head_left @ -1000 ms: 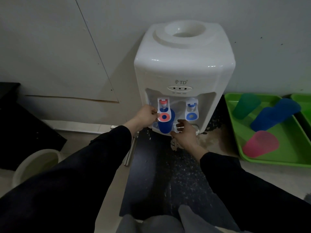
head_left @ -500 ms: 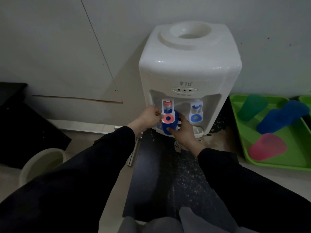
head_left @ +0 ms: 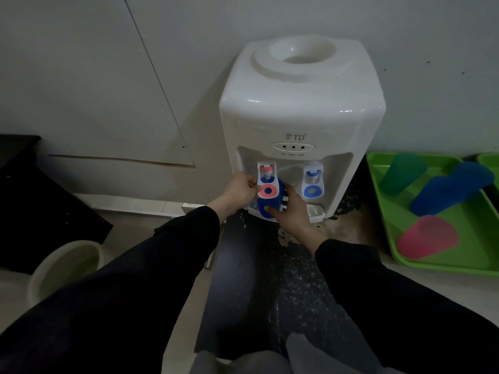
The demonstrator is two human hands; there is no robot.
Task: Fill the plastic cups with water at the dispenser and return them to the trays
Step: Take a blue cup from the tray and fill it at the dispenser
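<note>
blue cup point(head_left: 263, 209) | opaque plastic, upright | under red tap point(head_left: 267, 191) | right hand point(head_left: 293, 214) grips

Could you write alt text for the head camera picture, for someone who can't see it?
A person's right hand holds a blue cup under the red tap of a white water dispenser, while the left hand grips that tap's lever. Beside it on the right, a green tray holds a green cup, blue cups and a pink cup.
</note>
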